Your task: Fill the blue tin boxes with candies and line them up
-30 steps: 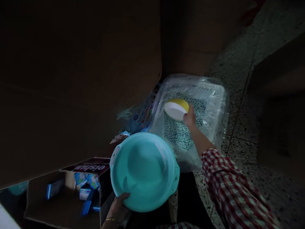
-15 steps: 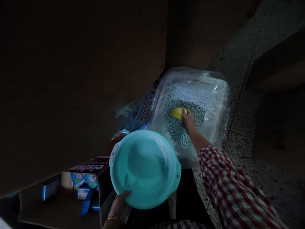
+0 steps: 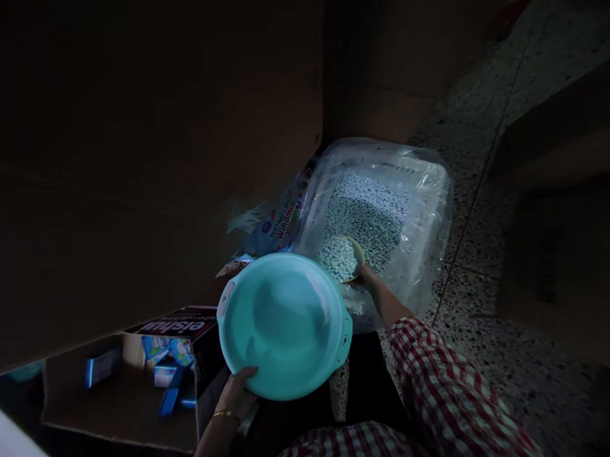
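Observation:
My left hand (image 3: 239, 391) grips the lower left rim of a turquoise basin (image 3: 283, 322), thumb over the edge. The basin has side handles and nothing inside it. In my right hand (image 3: 365, 277) is a yellow bowl (image 3: 360, 251), heaped with small pale pellets (image 3: 339, 258). The bowl is just beyond the basin's upper right rim, over a plastic-lined crate (image 3: 426, 184). More of the same pellets (image 3: 367, 209) lie in the crate. My right fingers are partly hidden by the bowl.
At the lower left, an open cardboard box (image 3: 116, 422) holds several small blue packets (image 3: 171, 393). A dark printed carton (image 3: 183, 326) stands beside it. A "Windmill" bag (image 3: 285, 222) lies left of the crate. Speckled floor (image 3: 466, 249) and a large dark box (image 3: 561, 259) are at the right.
My right hand has lifted the yellow bowl out of the pellets, now full, and brought it down and left toward the basin. My left hand still holds the basin, almost unmoved.

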A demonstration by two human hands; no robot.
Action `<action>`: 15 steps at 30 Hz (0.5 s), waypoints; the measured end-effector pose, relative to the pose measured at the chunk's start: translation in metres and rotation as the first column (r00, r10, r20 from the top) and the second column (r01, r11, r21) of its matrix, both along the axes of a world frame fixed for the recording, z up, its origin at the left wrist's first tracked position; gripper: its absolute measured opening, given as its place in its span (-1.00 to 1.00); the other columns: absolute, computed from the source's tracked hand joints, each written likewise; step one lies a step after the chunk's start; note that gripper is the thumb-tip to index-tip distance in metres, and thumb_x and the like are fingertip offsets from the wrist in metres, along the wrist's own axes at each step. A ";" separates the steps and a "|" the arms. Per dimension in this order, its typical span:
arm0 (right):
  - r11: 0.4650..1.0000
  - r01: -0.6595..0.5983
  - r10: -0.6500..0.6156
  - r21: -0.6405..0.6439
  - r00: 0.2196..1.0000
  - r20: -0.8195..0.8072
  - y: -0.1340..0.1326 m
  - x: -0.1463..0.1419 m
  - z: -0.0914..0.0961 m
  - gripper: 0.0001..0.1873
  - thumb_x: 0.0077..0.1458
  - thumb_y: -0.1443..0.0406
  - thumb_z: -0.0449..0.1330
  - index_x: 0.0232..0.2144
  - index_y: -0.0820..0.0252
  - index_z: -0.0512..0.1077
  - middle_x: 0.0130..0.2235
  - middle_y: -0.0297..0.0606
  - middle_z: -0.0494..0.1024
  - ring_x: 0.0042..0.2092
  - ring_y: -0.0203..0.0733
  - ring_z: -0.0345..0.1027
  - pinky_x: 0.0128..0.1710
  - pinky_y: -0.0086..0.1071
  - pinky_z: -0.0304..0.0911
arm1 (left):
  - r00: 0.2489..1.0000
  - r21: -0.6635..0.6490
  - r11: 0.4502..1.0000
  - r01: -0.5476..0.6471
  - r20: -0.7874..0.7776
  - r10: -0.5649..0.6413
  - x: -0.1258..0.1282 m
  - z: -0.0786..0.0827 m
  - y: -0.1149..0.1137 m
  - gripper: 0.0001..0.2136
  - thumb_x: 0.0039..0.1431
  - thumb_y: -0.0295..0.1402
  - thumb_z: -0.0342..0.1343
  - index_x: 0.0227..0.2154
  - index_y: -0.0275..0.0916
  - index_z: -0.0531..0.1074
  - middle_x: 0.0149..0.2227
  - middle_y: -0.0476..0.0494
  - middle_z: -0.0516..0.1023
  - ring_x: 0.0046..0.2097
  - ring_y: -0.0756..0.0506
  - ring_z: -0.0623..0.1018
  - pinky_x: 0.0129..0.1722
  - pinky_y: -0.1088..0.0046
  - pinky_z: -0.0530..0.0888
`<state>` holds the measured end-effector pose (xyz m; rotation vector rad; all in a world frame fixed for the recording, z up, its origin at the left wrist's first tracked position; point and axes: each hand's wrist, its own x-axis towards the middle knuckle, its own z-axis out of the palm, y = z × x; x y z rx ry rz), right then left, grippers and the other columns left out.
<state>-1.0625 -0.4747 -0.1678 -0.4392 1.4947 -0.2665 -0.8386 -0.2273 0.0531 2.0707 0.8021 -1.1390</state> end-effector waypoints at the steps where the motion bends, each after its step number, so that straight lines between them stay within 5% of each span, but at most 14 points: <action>1: 0.999 0.026 -0.026 0.022 1.000 0.016 -0.001 -0.001 0.002 -0.58 -0.17 0.33 0.10 -0.16 0.21 0.33 -0.51 -0.31 0.40 -0.44 -0.17 0.35 -0.42 -0.25 0.37 | 1.000 0.003 1.000 -0.004 0.002 0.004 0.001 0.000 0.000 -0.43 -0.08 -0.61 0.07 0.08 -0.32 0.24 -0.27 -0.26 0.57 -0.23 -0.23 0.58 -0.20 0.18 0.53; 6: 0.988 0.155 -0.155 -0.001 0.986 0.062 -0.020 -0.019 0.031 -0.41 -0.29 0.43 0.05 -0.08 0.14 0.27 -0.31 -0.27 0.46 -0.38 -0.20 0.37 -0.44 -0.27 0.40 | 1.000 -0.052 0.998 0.017 0.026 -0.016 0.003 0.001 -0.005 -0.45 -0.10 -0.63 0.06 0.05 -0.32 0.26 -0.26 -0.24 0.55 -0.27 -0.19 0.58 -0.21 0.20 0.53; 11: 0.950 0.259 -0.239 -0.174 0.962 0.128 -0.032 -0.040 0.095 -0.30 -0.39 0.44 0.03 -0.04 0.14 0.27 -0.20 -0.24 0.47 -0.36 -0.19 0.37 -0.55 -0.35 0.37 | 0.999 -0.084 0.996 0.037 0.035 -0.034 -0.001 0.004 -0.016 -0.48 -0.10 -0.63 0.08 0.02 -0.32 0.29 -0.27 -0.24 0.55 -0.31 -0.16 0.58 -0.23 0.18 0.52; 15: 0.892 0.245 -0.200 -0.380 0.968 0.153 -0.012 -0.041 0.149 -0.18 -0.35 0.38 0.06 0.09 0.04 0.14 -0.08 -0.24 0.43 -0.31 -0.18 0.37 -0.55 -0.42 0.35 | 0.999 -0.099 0.994 0.037 0.039 -0.033 -0.005 0.011 -0.027 -0.50 -0.11 -0.63 0.08 -0.01 -0.33 0.32 -0.32 -0.23 0.55 -0.34 -0.17 0.57 -0.26 0.17 0.52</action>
